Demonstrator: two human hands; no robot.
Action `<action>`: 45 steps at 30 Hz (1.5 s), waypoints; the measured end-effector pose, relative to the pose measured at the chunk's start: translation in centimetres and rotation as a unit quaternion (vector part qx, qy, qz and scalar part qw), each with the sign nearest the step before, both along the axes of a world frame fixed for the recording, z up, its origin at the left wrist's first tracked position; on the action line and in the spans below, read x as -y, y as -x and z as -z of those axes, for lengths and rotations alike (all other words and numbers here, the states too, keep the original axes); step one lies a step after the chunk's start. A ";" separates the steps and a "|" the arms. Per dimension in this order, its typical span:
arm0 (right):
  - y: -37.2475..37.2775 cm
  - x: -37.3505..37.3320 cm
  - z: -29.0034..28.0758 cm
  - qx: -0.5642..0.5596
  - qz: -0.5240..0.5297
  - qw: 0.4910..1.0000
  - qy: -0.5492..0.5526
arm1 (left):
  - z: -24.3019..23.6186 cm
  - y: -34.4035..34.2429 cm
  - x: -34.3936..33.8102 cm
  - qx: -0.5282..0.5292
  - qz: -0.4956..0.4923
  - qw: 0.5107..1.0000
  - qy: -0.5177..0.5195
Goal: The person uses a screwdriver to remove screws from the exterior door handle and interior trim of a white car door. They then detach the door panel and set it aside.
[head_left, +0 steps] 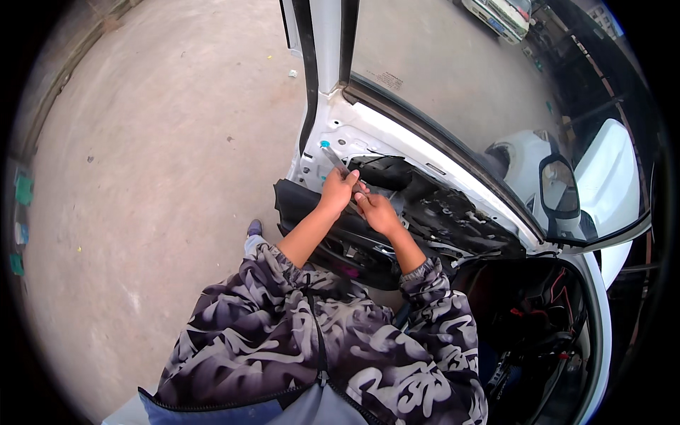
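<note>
My left hand (338,190) is closed around a flat, greyish metal pry tool (335,160). Its far tip reaches a small teal clip (324,144) set in the bare white inner face of a car door (340,134). Close by on the right, my right hand (377,212) is also closed at the tool's near end, its fingers partly hidden. Below both hands, a black door trim panel (340,230) hangs away from the door, tilted and partly behind my forearms. Torn black lining (439,205) covers much of the door's inside.
The door's window glass (439,71) rises at upper right, with a side mirror (559,185) beyond. Lower right is the dark car interior (538,319). Concrete ground (156,177) spreads on the left, with my shoe (255,227) beside the panel. Another car (499,15) stands behind the glass.
</note>
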State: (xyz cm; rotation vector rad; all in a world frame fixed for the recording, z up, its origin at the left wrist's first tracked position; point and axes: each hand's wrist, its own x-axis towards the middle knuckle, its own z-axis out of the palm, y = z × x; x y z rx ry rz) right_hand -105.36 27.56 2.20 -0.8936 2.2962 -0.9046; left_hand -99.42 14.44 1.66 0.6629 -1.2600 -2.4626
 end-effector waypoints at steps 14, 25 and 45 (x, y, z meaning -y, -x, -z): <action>1.4 0.6 -0.8 -0.262 -0.025 0.964 -0.032 | 0.7 2.6 0.4 0.010 -0.019 0.999 0.035; -0.1 1.4 -2.5 -0.329 -0.003 0.942 -0.058 | -2.0 1.5 1.0 0.008 0.002 1.000 0.006; -9.9 -5.2 9.1 0.064 -0.100 0.989 -0.082 | 11.4 -17.0 9.5 0.202 -0.173 0.946 0.187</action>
